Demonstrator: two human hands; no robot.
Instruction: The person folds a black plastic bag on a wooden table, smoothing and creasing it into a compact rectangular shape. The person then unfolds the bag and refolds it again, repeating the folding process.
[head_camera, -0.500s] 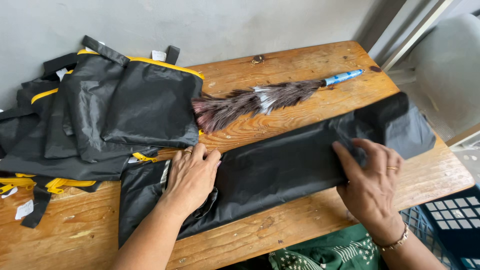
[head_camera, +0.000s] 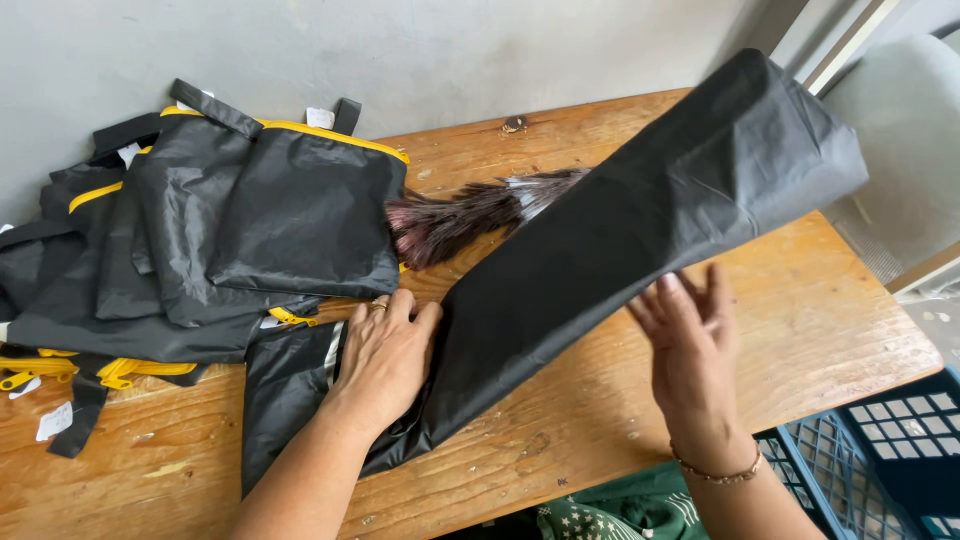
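Now my left hand (head_camera: 385, 350) lies flat and open on the near end of the long black bag (head_camera: 600, 260), pressing it to the wooden table (head_camera: 820, 320); my right hand (head_camera: 690, 340) is open too (fingers up), under the bag's lifted far end; a feather duster (head_camera: 460, 215) pokes out behind it, beside the pile of black bags with yellow zips (head_camera: 200, 240).

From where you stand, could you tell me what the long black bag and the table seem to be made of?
Long black bag: likely thin synthetic fabric, perhaps nylon; matte with a faint sheen, creasing sharply where its end lifts. Table: wood planks, visible grain, a knot, worn orange-brown finish with scuffs. The left hand presses the bag flat on it.
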